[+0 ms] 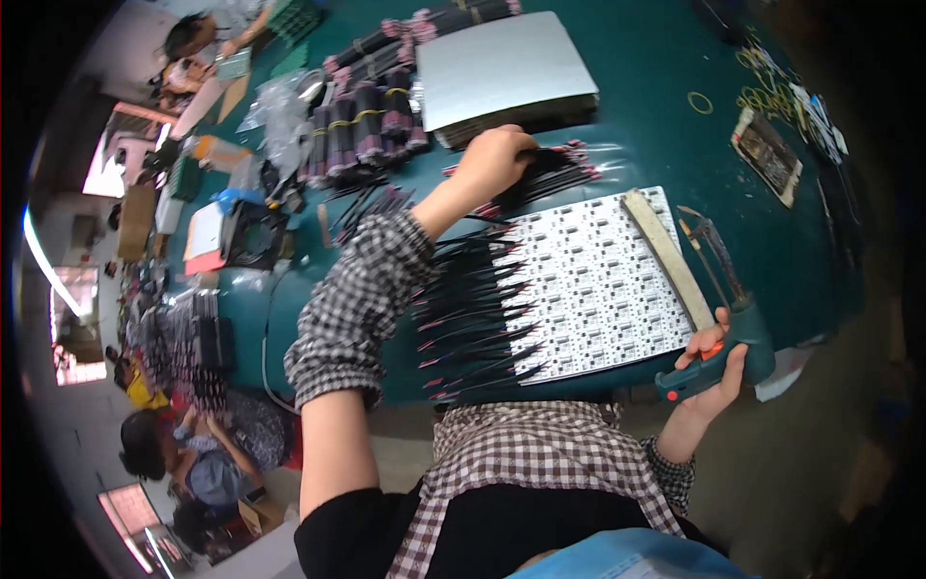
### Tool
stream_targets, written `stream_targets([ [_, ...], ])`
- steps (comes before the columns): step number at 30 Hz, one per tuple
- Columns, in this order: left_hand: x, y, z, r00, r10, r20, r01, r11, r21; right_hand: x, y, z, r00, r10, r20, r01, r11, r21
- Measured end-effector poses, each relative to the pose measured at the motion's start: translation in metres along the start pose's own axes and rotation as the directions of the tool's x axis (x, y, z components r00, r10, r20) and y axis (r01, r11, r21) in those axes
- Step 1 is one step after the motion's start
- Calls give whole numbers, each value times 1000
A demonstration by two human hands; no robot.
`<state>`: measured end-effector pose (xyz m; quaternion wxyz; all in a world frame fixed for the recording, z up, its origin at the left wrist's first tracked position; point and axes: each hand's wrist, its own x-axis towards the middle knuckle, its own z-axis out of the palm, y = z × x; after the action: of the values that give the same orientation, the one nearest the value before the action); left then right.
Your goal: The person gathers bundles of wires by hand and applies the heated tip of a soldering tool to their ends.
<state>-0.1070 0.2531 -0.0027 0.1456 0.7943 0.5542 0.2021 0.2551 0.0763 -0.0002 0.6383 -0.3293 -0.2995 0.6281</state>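
My left hand (497, 164) reaches over a loose pile of short black wires (559, 172) with red-pink ends. Its fingers curl down into the pile, with their tips partly hidden. In my right hand (712, 386) is a green soldering gun (748, 338), its thin tip pointing away from me. Between my hands lies a white panel of small circuit boards (588, 289). A row of dark wires (463, 318) sticks out from the panel's left side. Across its right part rests a beige bar (666, 259), its near end close to my right fingers.
A stack topped by a white sheet (511, 72) stands beyond the wire pile. Tied wire bundles (357, 125) lie to its left. Yellow rubber bands (762, 82) and a dirty tray (767, 156) are at far right. Other people sit at the left.
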Motion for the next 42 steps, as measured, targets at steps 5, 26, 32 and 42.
stream_targets([
  [5, 8, 13, 15, 993, 114, 7, -114, 992, 52, -14, 0, -18, 996, -5, -91, 12, 997, 74],
  [26, -40, -9, -20, 930, -135, -343, 22, 949, -314, -15, 1, 6, 1000, -7, 29, 11, 990, -144],
  [32, -70, -10, -22, 877, -155, -454, -8, 942, -336, -10, 1, 14, 999, 5, 32, 1, 986, -166],
  [42, -108, 47, -106, 800, -599, -48, 173, 305, -937, 2, -9, 25, 991, 41, 126, -9, 970, -244],
])
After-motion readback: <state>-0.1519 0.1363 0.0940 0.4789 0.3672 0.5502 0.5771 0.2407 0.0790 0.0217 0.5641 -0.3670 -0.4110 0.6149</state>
